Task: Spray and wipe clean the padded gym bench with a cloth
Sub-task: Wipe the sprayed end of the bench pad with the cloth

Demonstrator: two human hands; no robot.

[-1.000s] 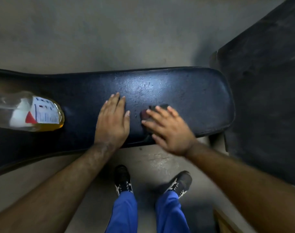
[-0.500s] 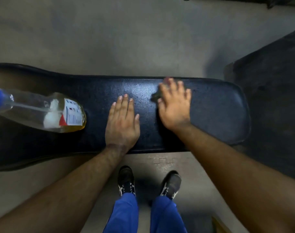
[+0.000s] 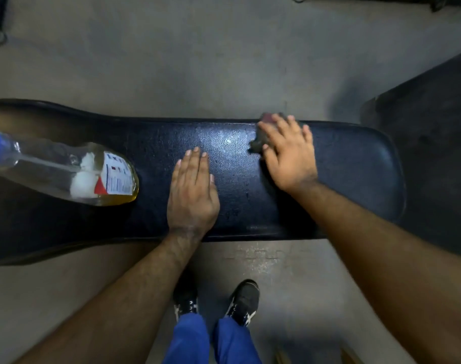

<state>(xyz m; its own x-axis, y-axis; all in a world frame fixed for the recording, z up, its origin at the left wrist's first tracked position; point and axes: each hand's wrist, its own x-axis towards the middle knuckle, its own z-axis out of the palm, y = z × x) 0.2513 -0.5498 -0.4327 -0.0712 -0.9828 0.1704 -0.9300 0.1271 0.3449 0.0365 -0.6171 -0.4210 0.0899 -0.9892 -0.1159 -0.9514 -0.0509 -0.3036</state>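
A black padded gym bench runs across the view, its surface wet and shiny near the middle. My right hand presses flat on a small dark cloth at the bench's far edge; only the cloth's left and top parts show past my fingers. My left hand lies flat on the padding with its fingers together, holding nothing. A clear spray bottle with yellow liquid, a white label and a blue top stands on the bench at the left.
Grey concrete floor lies beyond and in front of the bench. A dark mat or platform sits at the right. My feet in black shoes stand close to the bench's near edge.
My right hand has slid the cloth from the near middle of the bench to the far edge and rightward. My left hand has stayed flat in place.
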